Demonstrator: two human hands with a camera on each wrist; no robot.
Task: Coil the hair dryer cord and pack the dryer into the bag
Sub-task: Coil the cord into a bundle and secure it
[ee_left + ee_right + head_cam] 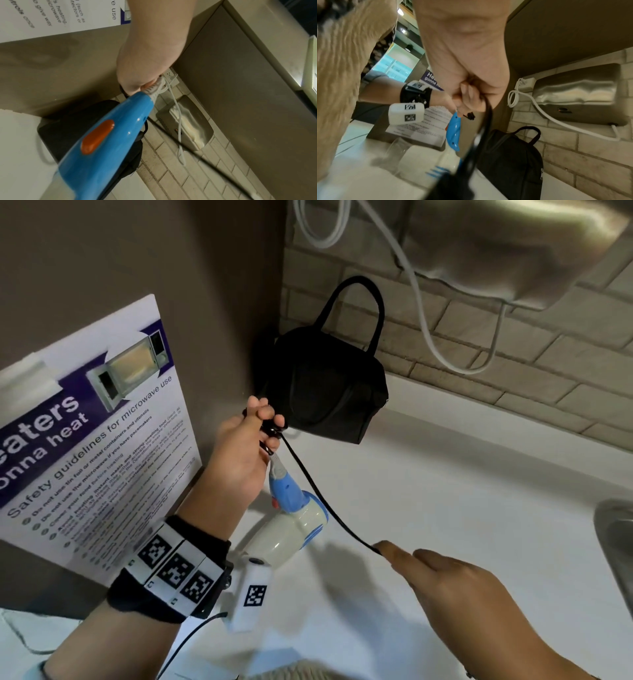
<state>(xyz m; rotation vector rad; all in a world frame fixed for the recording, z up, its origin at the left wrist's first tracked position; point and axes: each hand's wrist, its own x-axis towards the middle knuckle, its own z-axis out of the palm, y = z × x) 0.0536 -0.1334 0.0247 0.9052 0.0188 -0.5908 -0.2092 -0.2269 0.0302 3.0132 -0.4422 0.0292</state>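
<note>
A small blue and cream hair dryer (291, 518) hangs from my left hand (246, 446), handle up, nozzle toward the white counter (445, 508). The left hand grips loops of the black cord (308, 477) just above the grey strain relief (154, 88); the orange switch (97, 136) faces the left wrist camera. From there the cord runs down and right to my right hand (445, 587), whose fingers pinch it (486, 105). A black zipped bag (325, 385) with two handles stands in the corner behind the left hand.
A laminated microwave safety poster (92, 422) leans on the brown wall at left. A steel hand dryer (513, 248) with a white cable (421, 313) hangs on the brick wall above. A sink rim (613, 542) shows at the right edge. A clear cup (402, 151) stands near the dryer.
</note>
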